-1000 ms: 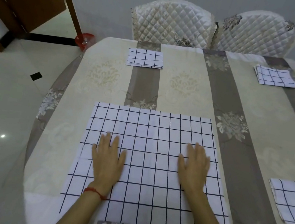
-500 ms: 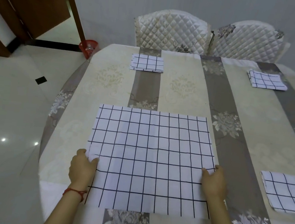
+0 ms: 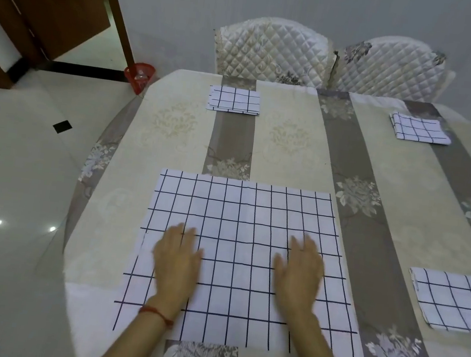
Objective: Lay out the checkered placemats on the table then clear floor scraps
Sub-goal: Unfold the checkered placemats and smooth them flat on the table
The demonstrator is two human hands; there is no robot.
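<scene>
My left hand [image 3: 178,263] and right hand [image 3: 300,272] lie flat, palms down, fingers together, on the unfolded white black-grid checkered cloth placemat [image 3: 249,209] spread at the near edge of the floral-striped beige clothed table [image 3: 289,143].

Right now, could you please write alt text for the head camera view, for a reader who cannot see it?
Both hands, left hand and right hand, lie flat and open on an unfolded checkered placemat at the near edge of a table. Three folded checkered placemats lie farther off; two quilted chairs stand behind.
</scene>
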